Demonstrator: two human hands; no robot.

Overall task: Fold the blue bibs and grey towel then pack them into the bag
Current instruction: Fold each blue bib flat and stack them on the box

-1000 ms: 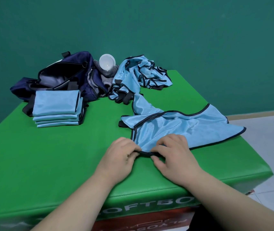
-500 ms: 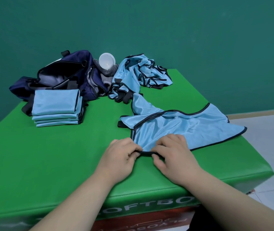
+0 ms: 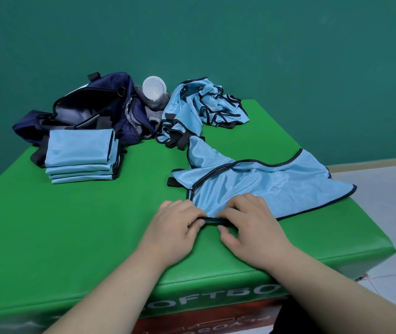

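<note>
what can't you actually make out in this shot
Head view only:
- bag interior: dark, contents unreadable.
- grey towel: mostly hidden behind the bag and bib heap.
- bib count in that heap: too tangled.
- fingertips of left hand and right hand: curled under the spread bib edge.
- lettering on the green box front: cut by forearms and frame edge.
</note>
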